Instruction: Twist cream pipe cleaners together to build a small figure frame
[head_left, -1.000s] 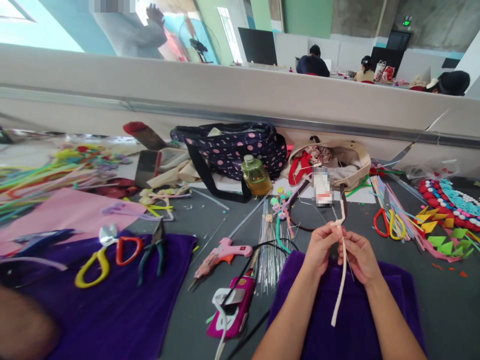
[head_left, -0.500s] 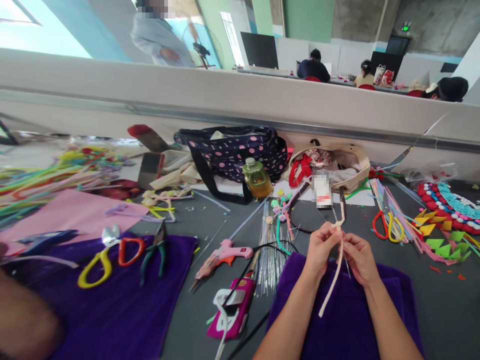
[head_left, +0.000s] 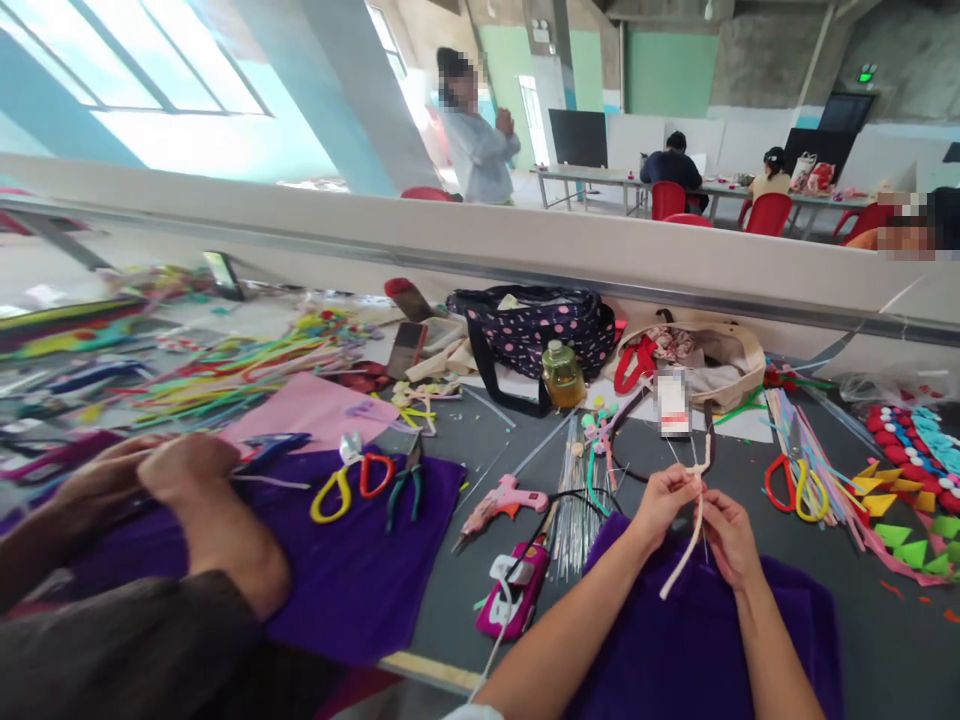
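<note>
My left hand (head_left: 666, 508) is closed, its thumb and fingers pinching a cream pipe cleaner (head_left: 681, 568) whose loose end hangs down over the purple cloth (head_left: 645, 630). Close beside it my right hand (head_left: 729, 538) also pinches the cream strand, fingers bent. Just above my fingertips the same cream fuzz covers one end of a dark, thin hoop (head_left: 628, 462), which curves away to the left. Thin wires poke out above and below the hands. What lies between my fingertips is partly hidden.
Left of my arms lie a pink glue gun (head_left: 506, 503), a magenta power strip (head_left: 516, 590) and clear sticks (head_left: 574, 500). Scissors (head_left: 796, 488) rest at right. A bottle (head_left: 562, 375) and bags stand behind. A co-worker's hands (head_left: 161, 465) are at far left, near pliers (head_left: 405, 485).
The view has swung left and up, so the table things sit farther right. More of the co-worker's arms shows. My hands keep their hold on the pipe cleaner, nearly unchanged.
</note>
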